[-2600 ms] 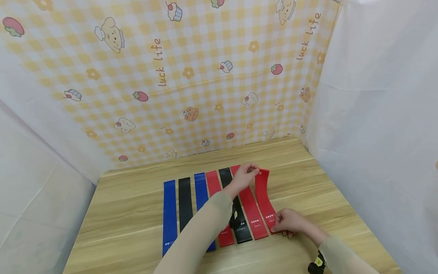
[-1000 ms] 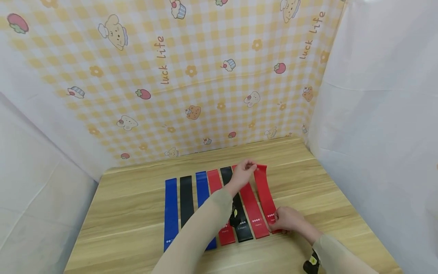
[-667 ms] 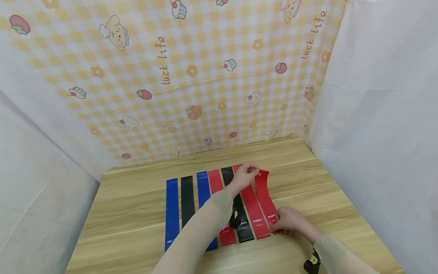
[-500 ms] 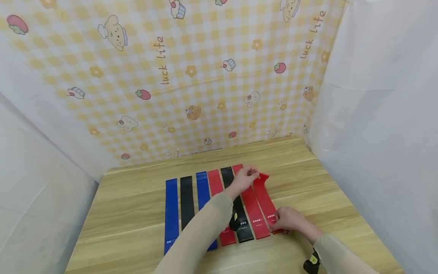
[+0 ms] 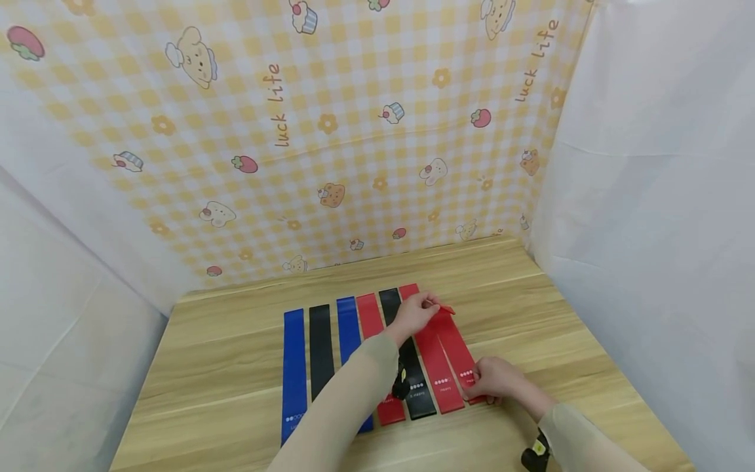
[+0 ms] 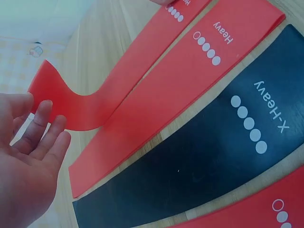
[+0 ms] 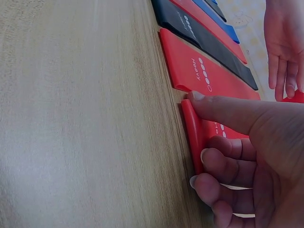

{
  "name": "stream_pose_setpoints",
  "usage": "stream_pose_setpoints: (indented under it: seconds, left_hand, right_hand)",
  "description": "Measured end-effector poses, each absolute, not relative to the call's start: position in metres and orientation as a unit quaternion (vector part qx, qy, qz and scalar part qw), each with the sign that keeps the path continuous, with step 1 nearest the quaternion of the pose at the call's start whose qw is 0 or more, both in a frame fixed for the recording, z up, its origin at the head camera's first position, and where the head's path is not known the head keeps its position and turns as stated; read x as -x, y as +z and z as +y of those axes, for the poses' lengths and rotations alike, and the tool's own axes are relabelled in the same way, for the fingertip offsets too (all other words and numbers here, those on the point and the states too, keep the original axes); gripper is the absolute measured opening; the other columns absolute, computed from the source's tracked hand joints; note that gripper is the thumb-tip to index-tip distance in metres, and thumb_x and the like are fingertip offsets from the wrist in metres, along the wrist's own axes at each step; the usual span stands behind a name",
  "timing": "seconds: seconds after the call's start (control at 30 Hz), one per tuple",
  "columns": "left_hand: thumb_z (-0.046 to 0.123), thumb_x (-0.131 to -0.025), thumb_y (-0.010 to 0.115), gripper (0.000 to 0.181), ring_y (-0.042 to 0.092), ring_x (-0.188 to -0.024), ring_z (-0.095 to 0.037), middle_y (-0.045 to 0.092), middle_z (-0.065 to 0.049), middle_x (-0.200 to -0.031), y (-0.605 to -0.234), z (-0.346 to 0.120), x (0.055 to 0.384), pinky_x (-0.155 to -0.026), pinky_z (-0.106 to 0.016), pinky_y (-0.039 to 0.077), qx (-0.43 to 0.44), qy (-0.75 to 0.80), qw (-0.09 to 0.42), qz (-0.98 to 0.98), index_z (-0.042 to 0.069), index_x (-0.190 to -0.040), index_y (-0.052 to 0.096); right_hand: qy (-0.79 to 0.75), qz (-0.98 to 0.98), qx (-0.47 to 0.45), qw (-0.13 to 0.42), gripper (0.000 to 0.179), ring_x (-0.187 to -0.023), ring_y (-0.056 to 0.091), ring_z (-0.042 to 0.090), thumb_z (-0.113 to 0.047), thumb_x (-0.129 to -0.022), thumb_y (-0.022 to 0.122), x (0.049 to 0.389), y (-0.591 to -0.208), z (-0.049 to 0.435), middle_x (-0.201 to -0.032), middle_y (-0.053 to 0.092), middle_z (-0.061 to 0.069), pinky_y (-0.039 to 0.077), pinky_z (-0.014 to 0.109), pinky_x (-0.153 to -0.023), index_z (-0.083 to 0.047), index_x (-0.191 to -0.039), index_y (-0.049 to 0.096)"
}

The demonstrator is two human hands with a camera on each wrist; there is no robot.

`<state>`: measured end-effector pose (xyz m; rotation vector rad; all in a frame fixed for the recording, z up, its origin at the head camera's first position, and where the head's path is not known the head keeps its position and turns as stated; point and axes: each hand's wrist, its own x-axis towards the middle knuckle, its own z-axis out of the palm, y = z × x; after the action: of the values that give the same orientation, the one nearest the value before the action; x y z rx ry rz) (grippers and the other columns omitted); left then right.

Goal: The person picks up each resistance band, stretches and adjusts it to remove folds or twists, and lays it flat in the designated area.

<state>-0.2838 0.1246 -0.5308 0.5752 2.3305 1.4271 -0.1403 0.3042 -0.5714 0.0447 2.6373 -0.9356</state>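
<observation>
The rightmost flat red resistance band (image 5: 457,344) lies between my hands, running from far to near on the table. At its far end my left hand (image 5: 415,316) pinches the edge between thumb and fingers. That end is lifted and curls up off the table in the left wrist view, where the band (image 6: 83,110) overhangs the neighbouring red band (image 6: 156,97) marked "Heavy". My right hand (image 5: 500,379) holds the near end; in the right wrist view its thumb (image 7: 213,108) lies on one corner and the curled fingers (image 7: 221,166) are at the other.
Left of it, several bands lie side by side: a black "X-Heavy" band (image 5: 421,396), a red one (image 5: 368,311), a blue one (image 5: 348,328), another black one (image 5: 320,347) and a blue one (image 5: 293,367). The wooden table (image 5: 230,367) meets a checkered cloth (image 5: 354,144) and white side curtains (image 5: 649,196).
My left hand has come nearer and slightly left, bringing the band's far end down and leftward so that it folds over. My right hand stays at the near end.
</observation>
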Motion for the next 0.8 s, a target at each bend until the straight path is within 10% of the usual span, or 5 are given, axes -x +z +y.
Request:
stream_pose_setpoints:
  seconds: [0.5, 0.8]
  left_hand:
    - [0.026, -0.105, 0.044, 0.015, 0.058, -0.102, -0.030, 0.058, -0.001, -0.103, -0.521, 0.133, 0.292, -0.066, -0.027, 0.042, -0.202, 0.529, 0.196, 0.801, 0.013, -0.106, 0.053]
    - [0.026, -0.104, 0.047, 0.012, 0.048, -0.077, -0.016, 0.058, -0.008, -0.103, -0.526, 0.135, 0.290, -0.063, -0.029, 0.040, -0.216, 0.518, 0.196, 0.804, 0.015, -0.105, 0.053]
  right_hand:
    - [-0.326, 0.927, -0.025, 0.184, 0.039, -0.038, 0.051, 0.013, -0.040, -0.075, 0.081, 0.144, -0.571, 0.305, -0.047, 0.053, 0.000, 0.046, 0.028, -0.039, -0.011, -0.063, 0.057]
    - [-0.306, 0.932, -0.045, 0.190, 0.028, -0.042, 0.055, 0.017, -0.035, -0.079, 0.077, 0.160, -0.566, 0.293, -0.056, 0.057, 0.003, 0.045, 0.028, -0.040, -0.013, -0.080, 0.059]
